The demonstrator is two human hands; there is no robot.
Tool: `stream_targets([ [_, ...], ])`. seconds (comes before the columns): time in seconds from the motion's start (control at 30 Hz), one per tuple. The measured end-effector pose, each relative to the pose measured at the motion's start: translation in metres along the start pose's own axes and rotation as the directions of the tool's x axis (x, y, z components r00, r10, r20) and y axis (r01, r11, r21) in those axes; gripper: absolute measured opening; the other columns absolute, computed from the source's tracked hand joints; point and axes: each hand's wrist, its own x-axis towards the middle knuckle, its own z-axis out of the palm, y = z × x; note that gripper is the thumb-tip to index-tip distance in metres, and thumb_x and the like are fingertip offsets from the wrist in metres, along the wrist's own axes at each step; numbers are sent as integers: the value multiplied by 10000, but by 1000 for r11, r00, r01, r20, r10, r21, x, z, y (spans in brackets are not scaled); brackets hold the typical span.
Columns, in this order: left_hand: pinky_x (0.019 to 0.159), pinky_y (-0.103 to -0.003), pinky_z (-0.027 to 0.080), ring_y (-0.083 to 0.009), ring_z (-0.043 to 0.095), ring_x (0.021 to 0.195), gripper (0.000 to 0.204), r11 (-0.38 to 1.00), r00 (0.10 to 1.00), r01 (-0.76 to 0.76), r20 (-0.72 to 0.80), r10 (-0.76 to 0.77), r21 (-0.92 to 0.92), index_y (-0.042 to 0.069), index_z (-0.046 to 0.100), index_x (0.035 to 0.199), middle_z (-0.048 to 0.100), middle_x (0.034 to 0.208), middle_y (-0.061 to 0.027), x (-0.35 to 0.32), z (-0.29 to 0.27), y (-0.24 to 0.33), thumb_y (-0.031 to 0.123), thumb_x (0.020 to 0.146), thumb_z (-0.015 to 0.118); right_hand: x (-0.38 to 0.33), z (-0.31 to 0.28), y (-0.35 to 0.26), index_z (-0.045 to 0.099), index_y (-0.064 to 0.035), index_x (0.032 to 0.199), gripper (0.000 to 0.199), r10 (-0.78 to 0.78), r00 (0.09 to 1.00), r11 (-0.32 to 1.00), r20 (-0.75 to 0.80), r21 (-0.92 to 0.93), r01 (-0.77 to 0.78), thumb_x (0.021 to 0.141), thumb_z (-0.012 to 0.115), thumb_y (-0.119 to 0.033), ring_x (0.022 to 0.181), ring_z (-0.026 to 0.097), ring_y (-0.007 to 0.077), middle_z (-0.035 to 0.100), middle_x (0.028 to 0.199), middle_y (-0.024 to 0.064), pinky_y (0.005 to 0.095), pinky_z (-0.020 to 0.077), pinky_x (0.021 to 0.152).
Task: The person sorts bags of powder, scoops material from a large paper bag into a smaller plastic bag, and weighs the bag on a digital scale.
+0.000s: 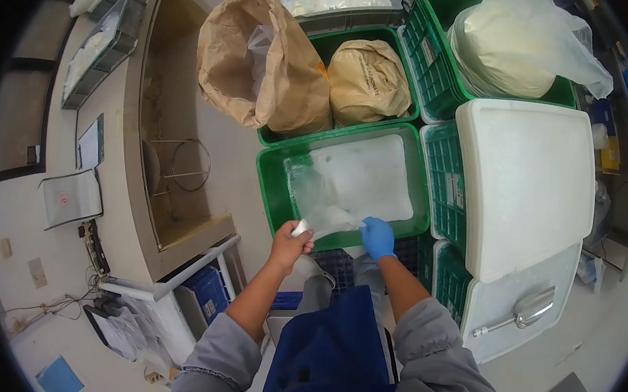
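My left hand [290,239] is bare and closed on the lower corner of a clear plastic bag [319,196]. My right hand [377,237], in a blue glove, grips the bag's other lower edge. The bag hangs over the near rim of a green crate [272,186] whose bottom is covered with white powder. Both hands sit just at the crate's front edge, above my blue apron.
Two brown paper sacks [265,61] stand in a green crate behind. A white lid [526,182] covers stacked crates on the right, with a metal scoop [532,309] on a lower lid. A bagged white mass [517,46] fills another crate. A counter [132,139] runs along the left.
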Motion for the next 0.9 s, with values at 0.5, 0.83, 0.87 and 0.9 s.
stream_targets([
  [0.5,613,-313,530,-220,609,699,669,912,805,-152,-487,338,382,63,411,1262,465,1171,-193,26,-33,-46,27,690,755,-44,-99,-94,645,-125,1152,308,-191,981,902,-15,-396,170,857,594,-197,901,638,325,619,1162,135,439,510,748],
  [0.83,546,-305,531,-212,631,746,666,990,958,-143,-254,136,-12,34,384,1236,427,1140,-179,-2,7,-46,1,698,775,-57,-59,-118,598,-117,1192,498,-267,962,933,-63,-267,242,698,646,-80,1172,493,365,549,1254,146,504,395,940],
  [0.87,542,-303,529,-211,630,744,674,987,958,-161,-242,156,-3,34,379,1247,428,1138,-179,0,12,-52,6,703,775,-55,-46,-115,613,-106,1145,446,-297,955,926,-12,-247,285,701,649,-89,1132,515,355,569,1196,143,496,407,918],
  [0.9,537,-302,527,-209,629,742,681,983,957,-182,-229,180,10,35,373,1259,428,1135,-179,1,17,-57,11,708,775,-49,-26,-107,627,-95,1099,395,-327,944,918,35,-224,326,705,652,-98,1093,537,345,589,1138,140,488,418,896],
])
